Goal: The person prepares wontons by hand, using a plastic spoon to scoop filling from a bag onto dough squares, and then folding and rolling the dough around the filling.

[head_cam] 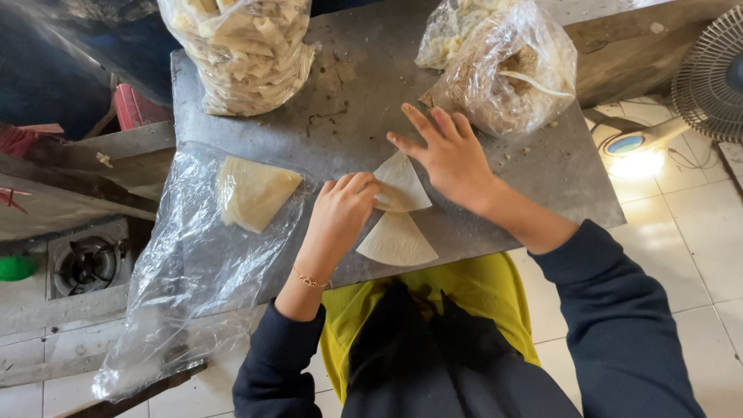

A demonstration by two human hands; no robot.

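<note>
A grey metal worktop [348,116] fills the middle of the frame, scuffed and dusted with crumbs. On its left edge a clear plastic sheet [178,279] drapes down toward the lower left, with a stack of pale wedge-shaped wrappers [251,192] lying inside it. Two plastic bags stand along the top: a full bag of folded pieces [248,50] at upper centre and a looser bag [507,66] at upper right; what it holds is hard to make out through the crinkled film.

At centre, the step in hand looks like folding one wrapper. The right hand [449,159] lies flat with fingers spread, pressing the upper wrapper [402,186]. The left hand [344,213] is curled, its fingertips pinching that wrapper's left edge. A second wedge wrapper [396,241] lies just below, touching or nearly touching the first; I cannot tell which.

By my judgement, the next move calls for a steady hold from the flat hand while the pinched edge is turned over cleanly.

The left fingertips hide the fold itself. A fan [708,73] is cut off at the right edge, a gas burner [85,265] sits at the left.
</note>
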